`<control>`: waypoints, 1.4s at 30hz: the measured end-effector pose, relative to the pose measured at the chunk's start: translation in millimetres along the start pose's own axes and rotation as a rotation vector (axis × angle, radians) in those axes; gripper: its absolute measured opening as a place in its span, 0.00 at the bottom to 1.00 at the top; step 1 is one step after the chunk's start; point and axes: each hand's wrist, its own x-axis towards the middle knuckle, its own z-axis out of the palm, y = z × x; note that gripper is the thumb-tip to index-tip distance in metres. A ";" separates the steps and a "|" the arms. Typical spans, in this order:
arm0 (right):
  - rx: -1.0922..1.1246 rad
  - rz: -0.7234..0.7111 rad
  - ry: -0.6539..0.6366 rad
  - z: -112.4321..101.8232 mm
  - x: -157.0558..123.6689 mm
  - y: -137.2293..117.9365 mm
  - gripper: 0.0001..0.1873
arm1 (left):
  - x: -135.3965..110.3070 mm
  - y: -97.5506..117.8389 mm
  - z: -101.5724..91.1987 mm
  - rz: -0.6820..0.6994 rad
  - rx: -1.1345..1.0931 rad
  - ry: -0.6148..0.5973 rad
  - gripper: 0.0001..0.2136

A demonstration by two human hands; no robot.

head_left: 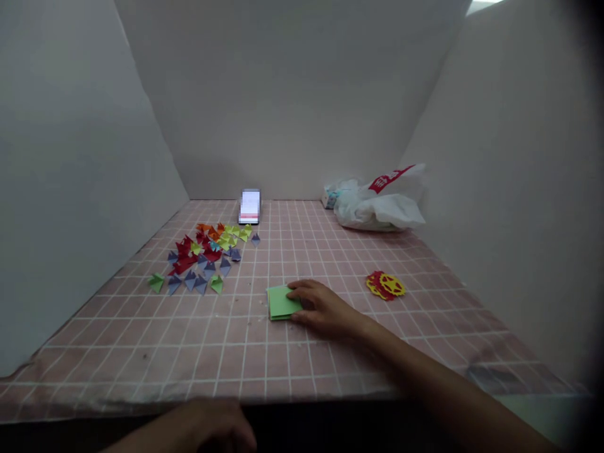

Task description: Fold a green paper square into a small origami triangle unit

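Observation:
My right hand (321,306) lies on the pink checked tablecloth (283,352), its fingers resting on the right edge of a small stack of green paper squares (281,302). The fingers are curled down onto the paper, touching it rather than lifting it. My left hand (207,428) sits low at the near table edge, dark and partly cut off, with its fingers loosely curled and nothing seen in it. To the left of the green stack lies a spread of several small folded paper pieces (207,255) in red, purple, green, yellow and orange.
A phone (250,206) with a lit screen stands against the back wall. A white plastic bag (380,204) with red print lies at the back right. A red and yellow paper cut-out (385,285) lies right of my hand. White walls enclose three sides.

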 end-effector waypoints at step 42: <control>0.358 -0.024 -0.090 -22.1 13.4 20.2 0.09 | 133.3 -26.0 -59.7 0.389 0.120 0.585 0.05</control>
